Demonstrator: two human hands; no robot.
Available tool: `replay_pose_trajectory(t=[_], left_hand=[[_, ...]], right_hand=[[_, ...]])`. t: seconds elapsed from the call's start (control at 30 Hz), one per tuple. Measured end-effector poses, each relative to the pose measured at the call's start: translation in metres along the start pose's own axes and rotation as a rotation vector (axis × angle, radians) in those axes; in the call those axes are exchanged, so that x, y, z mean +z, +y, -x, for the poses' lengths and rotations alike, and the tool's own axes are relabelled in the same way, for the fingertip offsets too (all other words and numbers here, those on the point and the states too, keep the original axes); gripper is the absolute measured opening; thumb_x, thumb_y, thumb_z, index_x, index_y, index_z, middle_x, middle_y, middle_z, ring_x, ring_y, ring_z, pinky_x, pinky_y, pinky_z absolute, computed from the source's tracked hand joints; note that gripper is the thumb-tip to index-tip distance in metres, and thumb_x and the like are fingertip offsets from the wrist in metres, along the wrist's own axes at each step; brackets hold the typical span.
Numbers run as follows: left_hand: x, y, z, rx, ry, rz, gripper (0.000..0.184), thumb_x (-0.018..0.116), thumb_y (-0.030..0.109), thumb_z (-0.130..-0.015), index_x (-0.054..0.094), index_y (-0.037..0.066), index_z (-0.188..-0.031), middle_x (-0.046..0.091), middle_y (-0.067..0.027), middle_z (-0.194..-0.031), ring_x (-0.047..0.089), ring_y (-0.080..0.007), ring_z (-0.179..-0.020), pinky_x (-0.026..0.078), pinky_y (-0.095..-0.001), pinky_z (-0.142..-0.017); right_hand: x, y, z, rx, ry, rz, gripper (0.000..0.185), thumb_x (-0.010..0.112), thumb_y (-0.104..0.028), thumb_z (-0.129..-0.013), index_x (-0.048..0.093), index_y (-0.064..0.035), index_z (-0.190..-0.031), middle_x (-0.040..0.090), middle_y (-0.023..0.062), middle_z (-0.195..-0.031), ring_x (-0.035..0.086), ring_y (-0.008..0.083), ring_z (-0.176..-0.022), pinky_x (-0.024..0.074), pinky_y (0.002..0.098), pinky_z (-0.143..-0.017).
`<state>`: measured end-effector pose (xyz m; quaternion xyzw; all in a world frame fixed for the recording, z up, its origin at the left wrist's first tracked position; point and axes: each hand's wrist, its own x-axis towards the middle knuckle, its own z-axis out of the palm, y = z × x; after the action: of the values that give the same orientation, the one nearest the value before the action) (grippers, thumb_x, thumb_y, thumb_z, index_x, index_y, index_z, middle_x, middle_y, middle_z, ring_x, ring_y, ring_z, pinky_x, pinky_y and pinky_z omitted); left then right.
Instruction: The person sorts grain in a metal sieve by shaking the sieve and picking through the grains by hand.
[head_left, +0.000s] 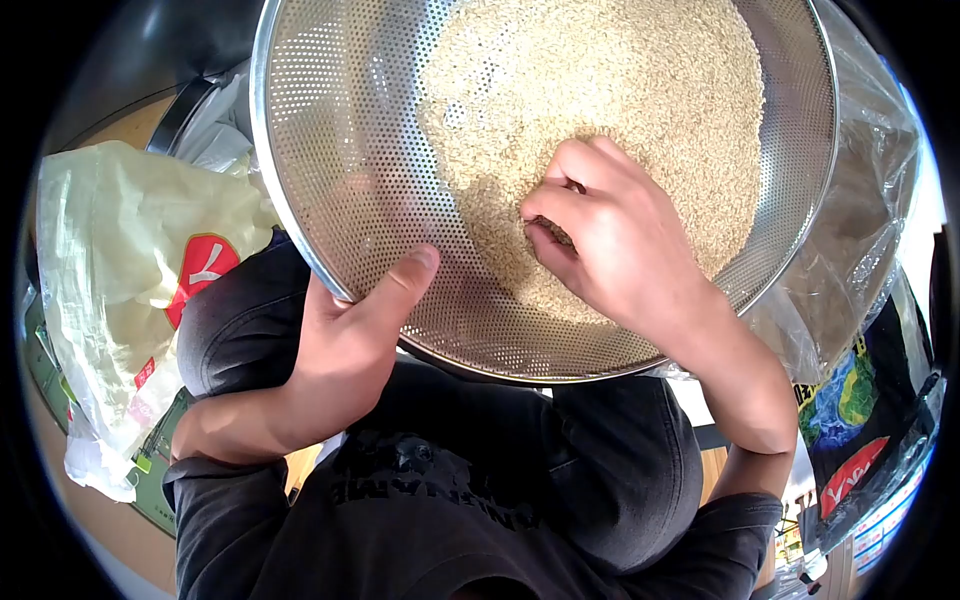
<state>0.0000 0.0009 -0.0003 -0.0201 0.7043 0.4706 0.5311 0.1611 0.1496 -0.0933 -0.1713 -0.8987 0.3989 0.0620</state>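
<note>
Left hand (345, 350) at center-left of frame, clamped on the near-left rim of a perforated metal basin (345, 215); thumb over the inner wall, fingers mostly hidden underneath, grip closed on the metal edge. Basin fills top center, its upper part cut off by the frame. Right hand (622, 235) reaches in from lower right, over the grain (610, 90), the pale small-kernel heap lying in the basin from top center down toward the near wall. Right grip is curled, fingers bent toward thumb, narrow gap between, some grain showing in it; fingertips at the heap's surface, can't tell how much is held. Cream bag (130, 220) with red logo, left side of frame. Clear plastic sheet (850, 240) at right, just beside the basin; dark printed bag (860, 410) lower right. Dark-trousered legs (625, 470) below the basin, bottom center.
</note>
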Motion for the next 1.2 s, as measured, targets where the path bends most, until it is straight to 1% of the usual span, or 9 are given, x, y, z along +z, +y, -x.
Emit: replay_pose_trajectory(t=[0.07, 0.2, 0.4, 0.47, 0.5, 0.57, 0.67, 1.03, 1.2], left_hand=[[-0.001, 0.0, -0.001, 0.007, -0.007, -0.02, 0.024, 0.065, 0.007, -0.1, 0.065, 0.002, -0.124, 0.069, -0.0024, -0.112, 0.063, -0.0116, -0.102, 0.05, -0.0292, -0.09], [-0.001, -0.001, -0.001, 0.014, -0.007, -0.009, 0.025, 0.065, 0.007, -0.1, 0.064, 0.002, -0.125, 0.068, -0.003, -0.114, 0.063, -0.0124, -0.103, 0.05, -0.0299, -0.091], [-0.004, -0.001, -0.001, 0.017, -0.02, -0.001, 0.026, 0.066, 0.007, -0.1, 0.063, 0.001, -0.126, 0.068, -0.0037, -0.116, 0.063, -0.0127, -0.104, 0.05, -0.0301, -0.092], [-0.006, 0.001, -0.001, -0.005, -0.061, -0.129, 0.042, 0.059, 0.009, -0.102, 0.049, -0.003, -0.141, 0.063, -0.0159, -0.13, 0.064, -0.0277, -0.119, 0.052, -0.0447, -0.104], [-0.005, 0.002, -0.001, -0.004, -0.062, -0.129, 0.042, 0.059, 0.009, -0.102, 0.049, -0.003, -0.141, 0.063, -0.0159, -0.13, 0.064, -0.0277, -0.119, 0.052, -0.0447, -0.104], [-0.001, 0.004, 0.0, -0.037, -0.026, -0.017, 0.029, 0.066, 0.008, -0.1, 0.062, 0.001, -0.127, 0.068, -0.0049, -0.118, 0.063, -0.0135, -0.106, 0.05, -0.0307, -0.093], [-0.001, -0.001, 0.001, -0.012, 0.032, -0.002, 0.03, 0.067, 0.008, -0.099, 0.061, 0.001, -0.128, 0.068, -0.0049, -0.118, 0.063, -0.0141, -0.107, 0.05, -0.0307, -0.093], [-0.002, -0.002, 0.003, -0.006, 0.019, 0.011, 0.031, 0.067, 0.006, -0.098, 0.061, 0.0, -0.128, 0.067, -0.006, -0.119, 0.063, -0.017, -0.109, 0.048, -0.0333, -0.097], [-0.002, 0.001, 0.005, -0.039, 0.046, -0.018, 0.046, 0.066, 0.008, -0.098, 0.051, 0.001, -0.141, 0.061, -0.0109, -0.131, 0.06, -0.0242, -0.119, 0.047, -0.0384, -0.104]], right_hand=[[0.005, 0.001, 0.001, -0.06, 0.152, -0.027, 0.006, 0.076, -0.008, -0.08, 0.073, -0.0035, -0.083, 0.061, 0.0065, -0.088, 0.06, 0.0231, -0.087, 0.0549, 0.0371, -0.076], [0.008, 0.002, 0.001, -0.046, 0.176, -0.068, 0.005, 0.073, -0.006, -0.081, 0.073, -0.0027, -0.077, 0.06, 0.0067, -0.085, 0.059, 0.0225, -0.085, 0.0547, 0.0363, -0.076], [0.023, 0.018, 0.012, -0.126, 0.32, 0.116, 0.017, 0.072, -0.018, -0.083, 0.074, -0.0077, -0.096, 0.068, 0.008, -0.097, 0.064, 0.0289, -0.099, 0.0539, 0.0476, -0.086], [0.004, 0.015, 0.011, -0.083, 0.052, 0.164, 0.031, 0.075, -0.017, -0.084, 0.07, -0.0104, -0.114, 0.066, 0.0089, -0.116, 0.063, 0.0299, -0.11, 0.0527, 0.0449, -0.094], [0.0, 0.015, 0.01, -0.069, -0.037, 0.18, 0.037, 0.076, -0.016, -0.084, 0.069, -0.0114, -0.12, 0.065, 0.0092, -0.122, 0.063, 0.0303, -0.114, 0.0523, 0.0439, -0.096], [-0.003, 0.018, 0.008, -0.075, 0.065, -0.03, 0.022, 0.073, -0.011, -0.084, 0.069, -0.0096, -0.106, 0.064, 0.0065, -0.108, 0.062, 0.024, -0.097, 0.0506, 0.038, -0.084], [-0.03, 0.011, -0.003, 0.043, 0.099, -0.402, 0.008, 0.067, -0.002, -0.083, 0.062, -0.0069, -0.088, 0.057, 0.002, -0.09, 0.052, 0.014, -0.076, 0.0417, 0.0291, -0.07], [-0.093, 0.027, 0.013, 0.224, 0.308, -0.236, 0.001, 0.061, -0.004, -0.095, 0.06, -0.003, -0.095, 0.051, -0.0037, -0.081, 0.047, 0.0051, -0.072, 0.0383, 0.0231, -0.065], [-0.129, 0.039, 0.039, 0.466, 0.171, -0.029, 0.022, 0.06, -0.024, -0.107, 0.062, -0.003, -0.1, 0.05, -0.0054, -0.079, 0.04, 0.0046, -0.068, 0.0347, 0.0224, -0.061]])
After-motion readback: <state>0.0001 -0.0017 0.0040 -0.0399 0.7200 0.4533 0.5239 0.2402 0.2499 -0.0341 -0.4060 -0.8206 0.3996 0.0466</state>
